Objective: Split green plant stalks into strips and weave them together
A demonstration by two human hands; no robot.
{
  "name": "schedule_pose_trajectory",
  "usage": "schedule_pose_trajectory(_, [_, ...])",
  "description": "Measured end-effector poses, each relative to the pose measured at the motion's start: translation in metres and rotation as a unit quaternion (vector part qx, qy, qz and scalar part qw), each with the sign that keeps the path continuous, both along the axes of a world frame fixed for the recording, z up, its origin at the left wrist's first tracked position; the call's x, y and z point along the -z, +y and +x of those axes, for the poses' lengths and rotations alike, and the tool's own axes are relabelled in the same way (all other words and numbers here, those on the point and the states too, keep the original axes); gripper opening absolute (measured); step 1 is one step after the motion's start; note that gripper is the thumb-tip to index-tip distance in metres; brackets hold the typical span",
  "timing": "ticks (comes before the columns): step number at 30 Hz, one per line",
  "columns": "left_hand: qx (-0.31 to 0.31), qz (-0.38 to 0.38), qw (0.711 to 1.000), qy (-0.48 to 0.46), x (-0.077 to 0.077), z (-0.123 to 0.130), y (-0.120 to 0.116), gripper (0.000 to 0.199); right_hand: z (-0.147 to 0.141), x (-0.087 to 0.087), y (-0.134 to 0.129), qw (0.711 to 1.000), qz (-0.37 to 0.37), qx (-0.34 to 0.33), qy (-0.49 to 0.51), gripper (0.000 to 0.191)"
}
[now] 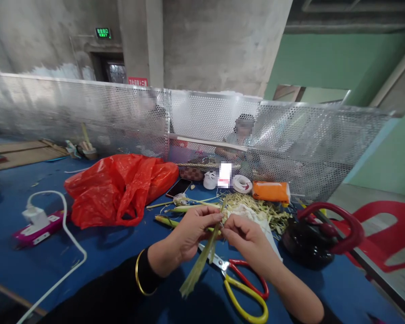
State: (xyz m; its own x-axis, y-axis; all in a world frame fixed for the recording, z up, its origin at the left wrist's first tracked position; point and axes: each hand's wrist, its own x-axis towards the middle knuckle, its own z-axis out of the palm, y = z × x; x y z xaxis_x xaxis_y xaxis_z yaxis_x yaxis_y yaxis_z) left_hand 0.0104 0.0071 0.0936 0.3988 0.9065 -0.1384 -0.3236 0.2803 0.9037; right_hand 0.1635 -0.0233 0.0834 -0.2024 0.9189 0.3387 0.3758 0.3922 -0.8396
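Near the middle of the head view, my left hand (pixel 196 227) pinches a pale green strip of husk (pixel 198 272), whose wide end hangs down below the fingers. My right hand (pixel 243 234) is closed close beside it, its fingertips at the upper part of the same strip; whatever lies between them is too small to make out. Under the hands lie scissors (pixel 224 266) with one red and one yellow handle. Green husk pieces (pixel 167 221) rest behind my left hand. A heap of shredded husk (pixel 273 213) and a white cloth (pixel 245 211) are behind my right hand.
A red plastic bag (pixel 111 189) and a power strip (pixel 42 228) with a white cable stand left. At right is a dark kettle (pixel 308 243). An orange packet (pixel 271 191), a tape roll (pixel 242 184) and a phone (pixel 178 188) lie before the perforated screen (pixel 202 114); people sit beyond it.
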Motion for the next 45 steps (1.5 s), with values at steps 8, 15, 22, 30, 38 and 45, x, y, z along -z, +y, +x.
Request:
schedule_pose_trajectory(8, [0.009, -0.053, 0.998, 0.039, 0.019, -0.021, -0.015, 0.035, -0.011, 0.009, -0.009, 0.938, -0.246, -0.091, 0.229, 0.025])
schedule_pose_trajectory(15, [-0.003, -0.050, 0.999, 0.022, 0.046, -0.021, -0.026, 0.033, -0.017, 0.024, -0.015, 0.877, -0.333, -0.112, 0.329, 0.018])
schedule_pose_trajectory(22, [-0.006, -0.059, 0.997, 0.046, 0.070, -0.013, -0.034, 0.029, -0.017, 0.051, -0.014, 0.845, -0.387, -0.092, 0.357, 0.018])
schedule_pose_trajectory(30, [0.027, -0.043, 0.994, 0.092, 0.078, -0.021, -0.029, 0.023, -0.011, 0.058, -0.010, 0.833, -0.401, -0.061, 0.376, 0.015])
schedule_pose_trajectory(38, [0.011, -0.011, 0.992, 0.122, 0.072, -0.021, -0.018, 0.023, -0.012, 0.056, -0.012, 0.885, -0.341, -0.006, 0.316, 0.017])
schedule_pose_trajectory(45, [-0.017, -0.056, 0.992, 0.115, 0.080, -0.024, -0.011, 0.025, -0.004, 0.067, -0.003, 0.987, -0.145, 0.022, -0.061, 0.007])
